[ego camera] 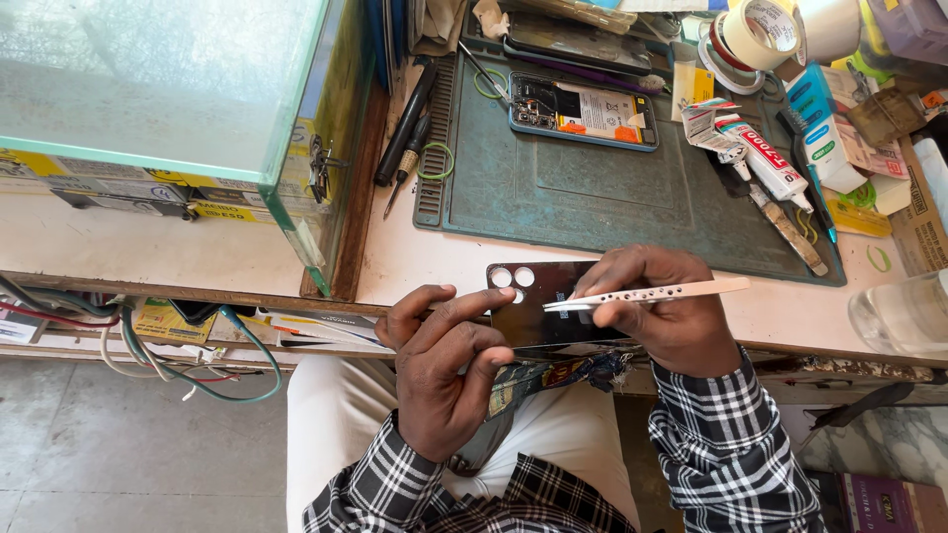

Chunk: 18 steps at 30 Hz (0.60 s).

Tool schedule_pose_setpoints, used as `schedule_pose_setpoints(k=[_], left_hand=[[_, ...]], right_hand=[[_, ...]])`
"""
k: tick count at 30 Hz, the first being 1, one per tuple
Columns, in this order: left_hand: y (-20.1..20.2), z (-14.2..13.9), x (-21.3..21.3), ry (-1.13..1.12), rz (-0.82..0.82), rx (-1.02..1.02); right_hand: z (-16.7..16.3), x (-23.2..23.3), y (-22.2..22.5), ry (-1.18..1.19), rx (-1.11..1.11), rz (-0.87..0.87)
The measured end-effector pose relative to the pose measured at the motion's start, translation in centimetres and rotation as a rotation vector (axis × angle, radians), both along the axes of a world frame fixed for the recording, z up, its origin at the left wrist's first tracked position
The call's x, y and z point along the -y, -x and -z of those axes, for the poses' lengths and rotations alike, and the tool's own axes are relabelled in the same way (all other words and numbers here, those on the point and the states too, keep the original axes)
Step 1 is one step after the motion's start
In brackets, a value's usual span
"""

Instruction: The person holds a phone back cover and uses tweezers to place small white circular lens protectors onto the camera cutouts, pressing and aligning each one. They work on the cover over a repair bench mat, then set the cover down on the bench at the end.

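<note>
Back cover point(541, 301) already off and held over the bench edge, left hand point(441, 367) gripping its near side, right hand point(664, 318) pinching pale tweezers point(652, 293) against it; opened phone point(583, 111) lying unclosed on the green mat point(592, 197), so reassembly likely left

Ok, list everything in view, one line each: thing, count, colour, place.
phone back cover: one, black with round camera holes, held over the bench edge
tweezers: one, pale, perforated, lying across the cover
work mat: one, green, on the bench
opened phone: one, blue-framed, at the top of the mat
glue tube: one, white and red, right of the mat
tape roll: one, cream, top right
screwdrivers: two, black, left of the mat
glass case: one, clear green-tinted, upper left
wires: several, mixed colours, under the bench edge
left hand: holds the cover
right hand: grips the tweezers
</note>
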State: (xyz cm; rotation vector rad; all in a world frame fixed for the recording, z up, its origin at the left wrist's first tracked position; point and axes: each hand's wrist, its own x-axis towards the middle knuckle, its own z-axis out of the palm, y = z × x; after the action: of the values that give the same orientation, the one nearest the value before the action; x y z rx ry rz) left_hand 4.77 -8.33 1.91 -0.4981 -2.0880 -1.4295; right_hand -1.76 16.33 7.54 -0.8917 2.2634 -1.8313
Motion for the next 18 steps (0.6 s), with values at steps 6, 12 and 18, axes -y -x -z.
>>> schedule_pose_setpoints(k=[6, 12, 18], left_hand=[[0.5, -0.2, 0.5, 0.013, -0.004, -0.08], [1.3, 1.0, 0.2, 0.103, -0.06, -0.118], [2.2, 2.5, 0.4, 0.232, -0.087, -0.222]], right_hand=[[-0.9, 1.0, 0.2, -0.144, -0.017, 0.132], [-1.3, 1.7, 0.8, -0.17, 0.069, 0.151], [-0.8, 1.2, 1.5, -0.193, 0.231, 0.183]])
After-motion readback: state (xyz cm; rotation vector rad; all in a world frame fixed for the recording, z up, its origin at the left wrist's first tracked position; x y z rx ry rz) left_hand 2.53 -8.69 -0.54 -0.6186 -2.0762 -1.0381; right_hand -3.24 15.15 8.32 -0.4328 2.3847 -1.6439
